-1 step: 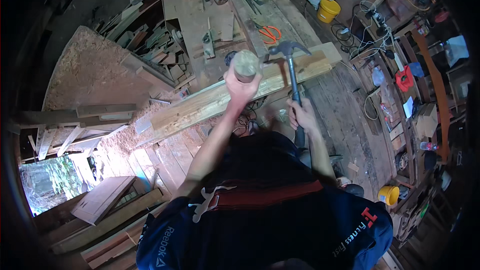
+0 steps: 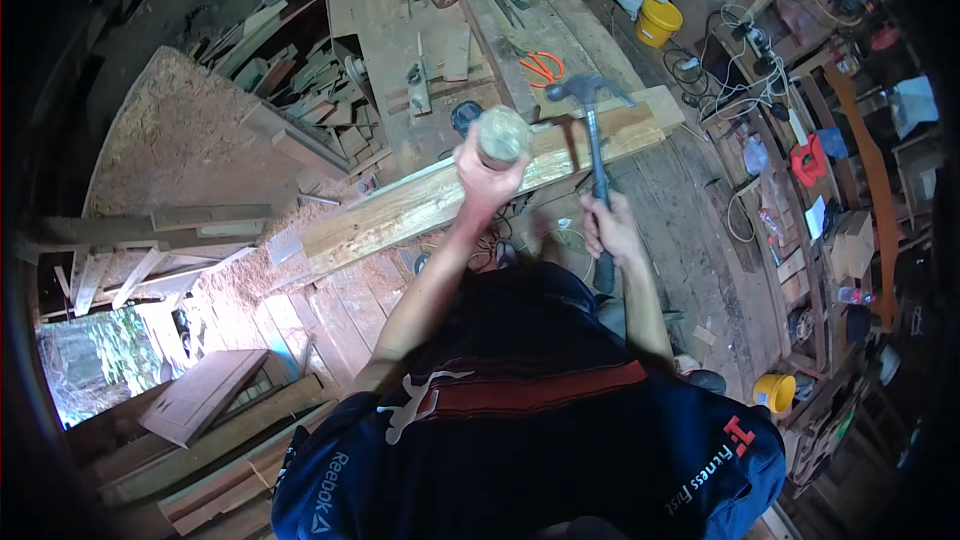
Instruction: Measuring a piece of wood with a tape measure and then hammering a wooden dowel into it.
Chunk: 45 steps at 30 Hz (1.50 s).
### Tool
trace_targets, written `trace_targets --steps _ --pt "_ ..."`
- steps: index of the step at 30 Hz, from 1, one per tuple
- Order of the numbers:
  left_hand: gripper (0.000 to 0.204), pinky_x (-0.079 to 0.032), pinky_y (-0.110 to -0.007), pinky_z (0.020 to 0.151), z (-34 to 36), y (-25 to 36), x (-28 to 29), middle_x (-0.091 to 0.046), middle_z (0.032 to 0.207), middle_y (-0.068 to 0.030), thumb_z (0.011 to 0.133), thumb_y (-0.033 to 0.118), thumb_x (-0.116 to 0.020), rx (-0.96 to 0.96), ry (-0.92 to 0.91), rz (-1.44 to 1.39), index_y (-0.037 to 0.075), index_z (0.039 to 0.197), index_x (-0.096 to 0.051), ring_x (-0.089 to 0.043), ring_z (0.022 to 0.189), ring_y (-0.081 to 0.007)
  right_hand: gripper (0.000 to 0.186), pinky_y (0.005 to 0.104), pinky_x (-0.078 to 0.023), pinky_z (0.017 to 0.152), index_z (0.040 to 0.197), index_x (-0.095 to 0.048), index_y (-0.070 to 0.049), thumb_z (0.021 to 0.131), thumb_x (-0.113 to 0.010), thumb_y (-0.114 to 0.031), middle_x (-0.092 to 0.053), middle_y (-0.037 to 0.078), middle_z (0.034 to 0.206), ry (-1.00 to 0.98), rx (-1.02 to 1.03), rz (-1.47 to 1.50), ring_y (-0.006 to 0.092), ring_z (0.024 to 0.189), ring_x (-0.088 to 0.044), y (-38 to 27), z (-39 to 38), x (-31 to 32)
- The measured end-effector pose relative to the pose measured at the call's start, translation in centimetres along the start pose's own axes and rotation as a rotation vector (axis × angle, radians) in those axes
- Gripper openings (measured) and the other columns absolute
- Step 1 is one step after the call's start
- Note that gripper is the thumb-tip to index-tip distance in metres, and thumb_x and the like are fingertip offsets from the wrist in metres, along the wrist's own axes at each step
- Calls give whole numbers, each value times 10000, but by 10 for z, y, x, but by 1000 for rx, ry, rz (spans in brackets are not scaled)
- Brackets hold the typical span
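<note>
The left hand (image 2: 490,180) wraps around a round wooden piece (image 2: 503,135), its pale end face showing above the board (image 2: 400,215) that runs from 8 to 2 o'clock. The right hand (image 2: 612,225) closes on the handle of a claw hammer (image 2: 597,152), head toward 12 o'clock, striking face toward 9, apart from the piece in this view. What lies beneath the piece is hidden. For a good blow, the left fingers are best kept below the end face and the piece steady. The handle's butt projects toward 6 o'clock, so this grip should favour short, controlled taps, landed squarely.
</note>
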<state>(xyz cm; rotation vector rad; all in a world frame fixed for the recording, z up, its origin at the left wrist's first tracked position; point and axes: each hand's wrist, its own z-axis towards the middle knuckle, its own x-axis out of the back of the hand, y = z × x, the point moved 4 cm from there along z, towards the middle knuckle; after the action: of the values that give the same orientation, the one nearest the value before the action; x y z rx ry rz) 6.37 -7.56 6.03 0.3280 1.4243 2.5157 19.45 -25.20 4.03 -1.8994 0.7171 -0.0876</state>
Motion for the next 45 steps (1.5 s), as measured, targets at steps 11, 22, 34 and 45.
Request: trace_targets --steps 11,22,34,45 --pt "588 -504 -394 692 8 11 -2 -647 838 -158 558 174 -831 -58 -6 110 7 1037 -536 -652 752 -341 339 234 -303 315 770 -436 -42 968 -486 -314 -406 10 493 49 327 -299 79 338 -374 -137 -82 -11" --pt "591 -516 -371 647 14 1 -5 -648 801 -183 576 196 -817 -12 44 24 -44 1038 -539 -663 711 -335 322 248 -333 408 760 -509 -44 955 -512 -300 -460 -33 508 -61 227 -895 59 445 -450 -152 -108 -36" --pt "530 -490 -360 576 14 24 -3 -591 694 -148 529 180 -823 -21 65 12 -6 928 -528 -636 631 -311 345 241 -322 357 706 -451 -72 963 -509 -295 -437 -35 497 -2 43 -854 58 385 -417 -149 -122 -34" --pt "486 -508 -345 555 17 34 1 -632 697 -168 618 148 -816 -80 16 -8 -14 938 -488 -671 691 -336 494 266 -320 290 804 -407 -45 942 -421 -519 -373 33 479 -21 666 -188 110 319 -347 -201 -130 -50"
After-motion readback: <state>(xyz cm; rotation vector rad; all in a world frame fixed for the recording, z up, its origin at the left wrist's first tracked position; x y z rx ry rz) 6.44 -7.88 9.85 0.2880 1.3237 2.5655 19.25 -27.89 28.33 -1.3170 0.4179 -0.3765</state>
